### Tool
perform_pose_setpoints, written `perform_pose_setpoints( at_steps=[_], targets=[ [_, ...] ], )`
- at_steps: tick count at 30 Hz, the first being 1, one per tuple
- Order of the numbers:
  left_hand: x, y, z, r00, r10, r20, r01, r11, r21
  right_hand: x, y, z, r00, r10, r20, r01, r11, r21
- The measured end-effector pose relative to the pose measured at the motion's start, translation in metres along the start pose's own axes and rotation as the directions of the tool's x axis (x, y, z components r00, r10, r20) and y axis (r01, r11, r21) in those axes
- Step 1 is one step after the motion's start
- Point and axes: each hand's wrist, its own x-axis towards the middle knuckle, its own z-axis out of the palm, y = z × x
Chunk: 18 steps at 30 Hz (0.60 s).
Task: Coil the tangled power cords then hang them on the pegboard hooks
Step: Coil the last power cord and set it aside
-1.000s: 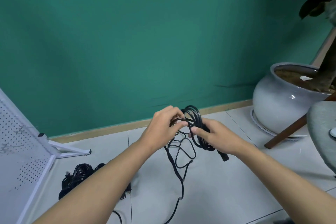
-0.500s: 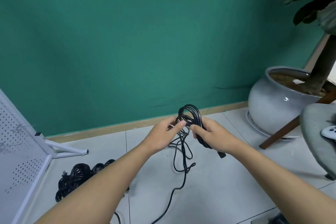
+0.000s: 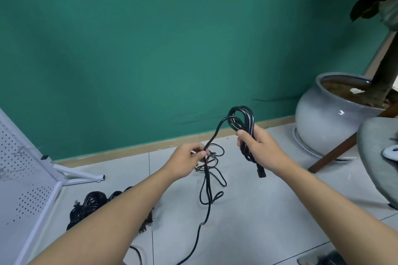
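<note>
Black rubber-sheathed power cord [image 3: 241, 118] fills the middle of the head view, and I judge it only half coiled. My right hand [image 3: 260, 148] is wrapped around a bundle of loops, held in the air above the tiled floor [image 3: 258, 211] near its back edge by the green wall [image 3: 150, 49]. The connector [image 3: 261, 172] dangles below the fist. My left hand [image 3: 187, 162] pinches the free run of the same cord, a little lower and to the left. The hands are apart, with one strand sloping between them. Below the left hand the loose tail [image 3: 212, 178] hangs in crossed loops and trails over the floor toward its near edge. That is where I expect trouble: if I draw in the next loop without shaking those crossings out, they may cinch into a knot. A twist could also get wound into the coil so that it springs open. The bundle looks stiff, and it could fan out of the right hand if that grip slackens while taking another turn. The trailing end runs close to the heap of other cords [image 3: 92, 202] near the floor's left edge, beside the foot of the white pegboard [image 3: 23, 178], so a hard drag could snag a plug there. The hooks on the board are too faint for me to make out. The grey plant pot [image 3: 323, 118] and the chair [image 3: 379, 157] stand to the right, well apart from the cord.
</note>
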Motion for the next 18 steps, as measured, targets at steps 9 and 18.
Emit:
perform_pose_setpoints(
  at_steps=[9,18],
  targets=[
    [0.0,0.029,-0.024,0.979,0.055,-0.198,-0.089,0.982,-0.166,0.009,0.013,-0.007,0.991,0.074,-0.112,-0.09,0.986,-0.139],
    [-0.016,0.052,-0.017,0.949,0.188,-0.252,-0.197,0.98,-0.011,0.004,0.0,0.01,0.994,0.065,-0.086,-0.057,0.994,0.088]
  ],
)
